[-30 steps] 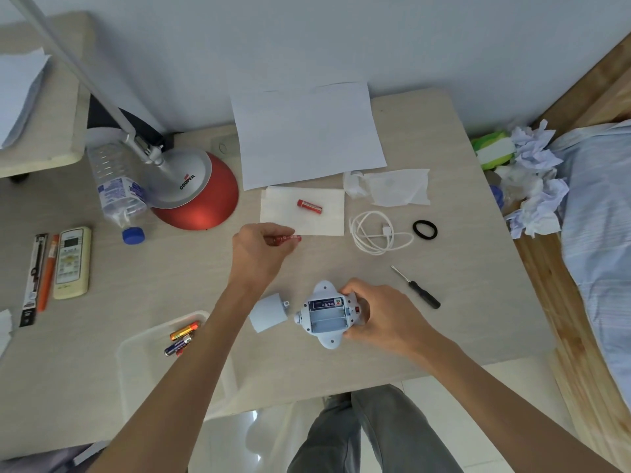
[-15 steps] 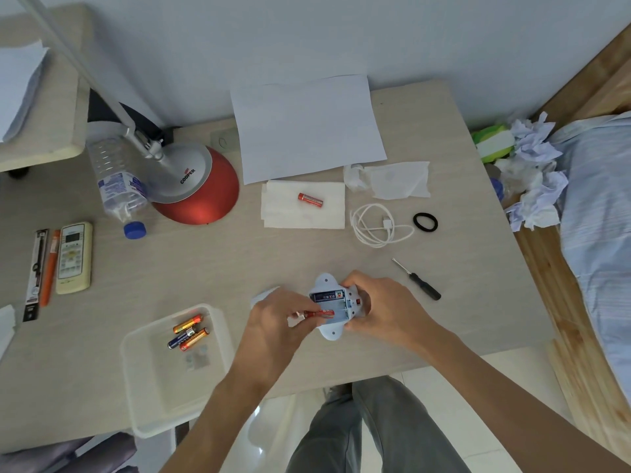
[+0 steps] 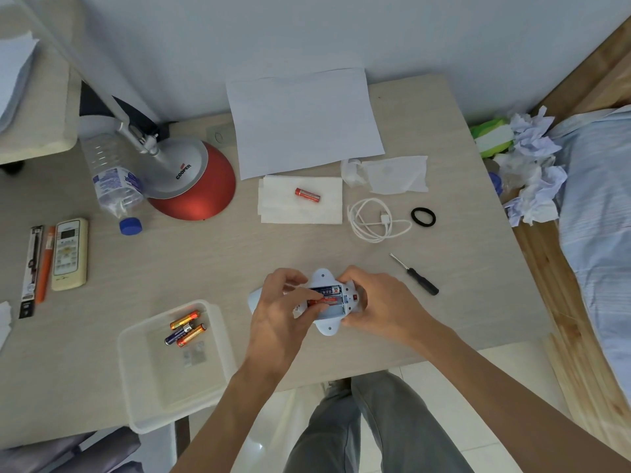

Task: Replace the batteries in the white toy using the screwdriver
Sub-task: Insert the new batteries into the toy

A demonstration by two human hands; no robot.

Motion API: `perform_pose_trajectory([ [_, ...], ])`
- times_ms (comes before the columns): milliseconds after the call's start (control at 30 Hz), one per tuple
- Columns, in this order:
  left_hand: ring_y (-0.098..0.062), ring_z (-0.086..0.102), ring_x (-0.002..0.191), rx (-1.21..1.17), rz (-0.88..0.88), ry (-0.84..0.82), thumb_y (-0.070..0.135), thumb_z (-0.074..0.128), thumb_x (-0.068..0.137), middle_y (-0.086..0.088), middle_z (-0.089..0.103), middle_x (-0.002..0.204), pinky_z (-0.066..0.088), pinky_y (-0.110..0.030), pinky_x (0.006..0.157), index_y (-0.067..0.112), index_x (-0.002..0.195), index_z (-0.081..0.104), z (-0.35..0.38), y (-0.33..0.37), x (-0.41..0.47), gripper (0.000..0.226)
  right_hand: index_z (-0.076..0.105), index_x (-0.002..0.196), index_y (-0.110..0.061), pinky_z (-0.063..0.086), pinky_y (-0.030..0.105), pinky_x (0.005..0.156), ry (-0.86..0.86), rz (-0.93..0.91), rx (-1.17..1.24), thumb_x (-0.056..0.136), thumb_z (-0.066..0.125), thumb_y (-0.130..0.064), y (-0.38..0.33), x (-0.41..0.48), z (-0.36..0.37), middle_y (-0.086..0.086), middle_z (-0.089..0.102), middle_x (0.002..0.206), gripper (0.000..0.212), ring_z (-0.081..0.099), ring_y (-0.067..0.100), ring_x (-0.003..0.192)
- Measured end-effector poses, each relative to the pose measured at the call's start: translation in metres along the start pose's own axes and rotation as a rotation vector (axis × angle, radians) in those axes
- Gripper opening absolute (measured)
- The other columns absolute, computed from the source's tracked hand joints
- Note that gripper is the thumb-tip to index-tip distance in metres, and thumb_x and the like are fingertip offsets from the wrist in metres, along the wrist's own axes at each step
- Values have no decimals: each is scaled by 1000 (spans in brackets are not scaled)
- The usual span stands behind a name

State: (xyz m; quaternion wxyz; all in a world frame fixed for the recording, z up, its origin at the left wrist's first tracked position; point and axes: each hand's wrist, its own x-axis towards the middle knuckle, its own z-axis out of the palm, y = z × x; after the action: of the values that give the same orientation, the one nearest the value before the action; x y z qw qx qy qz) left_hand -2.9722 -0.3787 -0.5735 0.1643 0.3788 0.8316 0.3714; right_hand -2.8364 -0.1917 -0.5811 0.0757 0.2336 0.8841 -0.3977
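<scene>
Beige desk [image 3: 205,268], near its front edge — your left hand [image 3: 276,314] has carried a red battery [image 3: 322,301] from mid-desk and now pinches it into the white toy [image 3: 329,327]. Your right hand [image 3: 382,307] grips the toy's other end — one fresh cell [image 3: 307,194] remains on the napkin [image 3: 273,209].

Red lamp [image 3: 191,186], water bottle [image 3: 114,179], remote [image 3: 70,254], white cable [image 3: 377,220], hair tie [image 3: 423,217]

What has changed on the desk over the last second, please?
The left hand carried a red battery from near the napkin down into the white toy and now presses it in. The right hand kept steadying the toy; the screwdriver and the spare battery stayed put.
</scene>
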Motion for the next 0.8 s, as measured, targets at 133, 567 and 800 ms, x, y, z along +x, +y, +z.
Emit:
perform_pose_trajectory([
  [133,-3,62,109,-54,-65,-23,16,92,83,9,62,124,47,-8,91,24,99,87,2,4,2,18,55,113,-38,53,30,63,-1,-4,-4,75,85,-48,1,0,1,-13,71,88,49,64,9,72],
  [567,-3,75,98,-333,-420,-92,11,96,77,14,78,107,63,-22,81,28,122,68,-8,11,20,56,56,110,-36,53,32,63,-17,-5,26,76,85,-41,1,0,0,-11,69,84,45,61,10,69],
  [800,-1,71,95,-267,-428,-104,14,97,75,14,75,105,55,-12,75,29,121,67,-4,12,22,57,55,107,-35,53,35,64,14,-4,9,77,85,-38,-3,-1,2,-10,67,82,43,59,12,68],
])
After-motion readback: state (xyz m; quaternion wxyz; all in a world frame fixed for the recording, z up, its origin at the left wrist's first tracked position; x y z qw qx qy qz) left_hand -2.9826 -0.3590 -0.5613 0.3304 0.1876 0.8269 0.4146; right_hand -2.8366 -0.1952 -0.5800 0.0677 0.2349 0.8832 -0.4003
